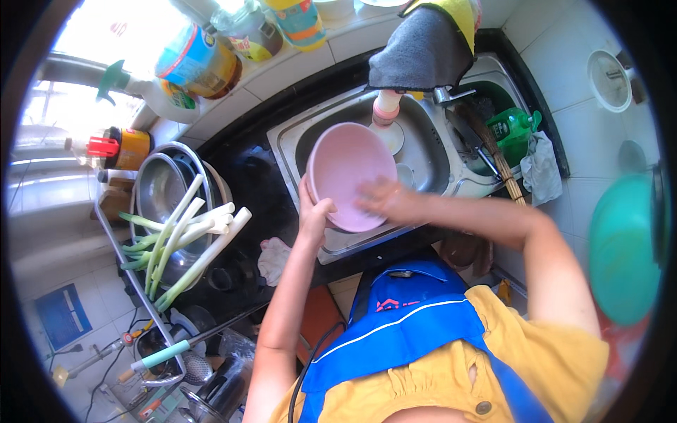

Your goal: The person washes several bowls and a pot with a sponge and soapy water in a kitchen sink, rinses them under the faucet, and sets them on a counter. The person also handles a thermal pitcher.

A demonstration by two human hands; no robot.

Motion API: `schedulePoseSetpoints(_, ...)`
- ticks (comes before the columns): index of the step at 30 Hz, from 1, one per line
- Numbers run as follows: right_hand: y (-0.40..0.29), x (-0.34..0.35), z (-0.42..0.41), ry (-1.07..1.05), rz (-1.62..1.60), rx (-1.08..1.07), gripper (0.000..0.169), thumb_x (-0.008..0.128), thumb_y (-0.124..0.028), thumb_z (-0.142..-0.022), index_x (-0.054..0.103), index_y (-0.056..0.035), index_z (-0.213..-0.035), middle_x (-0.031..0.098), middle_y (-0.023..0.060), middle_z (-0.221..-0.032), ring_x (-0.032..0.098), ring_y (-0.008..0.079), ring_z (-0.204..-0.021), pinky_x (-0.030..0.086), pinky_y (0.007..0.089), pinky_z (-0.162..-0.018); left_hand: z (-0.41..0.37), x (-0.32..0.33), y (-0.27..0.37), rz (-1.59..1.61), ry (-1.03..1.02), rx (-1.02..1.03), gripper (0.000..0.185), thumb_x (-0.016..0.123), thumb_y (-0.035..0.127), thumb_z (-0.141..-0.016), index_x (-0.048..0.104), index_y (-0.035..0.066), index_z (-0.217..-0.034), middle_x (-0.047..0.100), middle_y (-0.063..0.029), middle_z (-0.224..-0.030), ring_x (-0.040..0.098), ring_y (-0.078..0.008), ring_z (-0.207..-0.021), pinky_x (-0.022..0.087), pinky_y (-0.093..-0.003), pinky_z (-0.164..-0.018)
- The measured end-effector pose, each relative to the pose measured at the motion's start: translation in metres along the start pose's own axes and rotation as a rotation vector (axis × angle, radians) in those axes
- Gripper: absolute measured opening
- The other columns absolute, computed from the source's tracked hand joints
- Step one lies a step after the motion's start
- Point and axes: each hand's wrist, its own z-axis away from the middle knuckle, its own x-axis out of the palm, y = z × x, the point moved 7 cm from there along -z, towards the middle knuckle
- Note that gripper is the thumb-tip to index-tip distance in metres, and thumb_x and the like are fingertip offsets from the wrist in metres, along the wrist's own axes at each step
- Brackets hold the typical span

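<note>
My left hand [316,211] grips the rim and side of a pink plastic bowl [346,158], which is tilted over the front of a stainless steel sink [431,177]. Inside the bowl, near its lower right wall, my right hand [389,201] is blurred by motion; whether it holds anything cannot be told. Behind the bowl, a faucet nozzle with a pink collar [386,108] points down over a small pale dish [389,138] in the basin. Another small round dish [404,174] lies partly hidden by the bowl.
Spring onions [195,227] lie across metal basins [158,185] at the left. A crumpled cloth [274,260] rests on the counter's front edge. Right of the sink are a bundled-stick brush [494,145], a green soap bottle [510,127] and a rag [540,168]. A grey towel [418,53] hangs over the faucet.
</note>
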Motion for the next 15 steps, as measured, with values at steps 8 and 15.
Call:
schedulePoseSetpoints(8, -0.027, -0.034, -0.065, 0.374, -0.845, 0.358, 0.046, 0.057, 0.001, -0.072, 0.046, -0.0023, -0.117, 0.061, 0.0249, -0.093, 0.061, 0.0417, -0.086, 0.049, 0.0448, -0.073, 0.015, 0.022, 0.015, 0.226, 0.317, 0.237, 0.059, 0.052, 0.028, -0.084, 0.03, 0.004, -0.133, 0.043, -0.0138, -0.117, 0.045, -0.0241, -0.111, 0.036, -0.0362, -0.097)
schedulePoseSetpoints(15, 0.004, 0.017, 0.011, 0.031, 0.049, -0.128, 0.037, 0.049, -0.009, -0.084, 0.049, -0.0008, -0.12, 0.056, 0.0236, -0.119, 0.058, 0.0337, -0.106, 0.046, 0.0417, -0.09, 0.002, 0.005, 0.031, -0.063, -0.007, 0.002, 0.054, 0.051, 0.024, -0.076, 0.038, 0.005, -0.124, 0.046, -0.0131, -0.111, 0.052, -0.0242, -0.099, 0.05, -0.0363, -0.078)
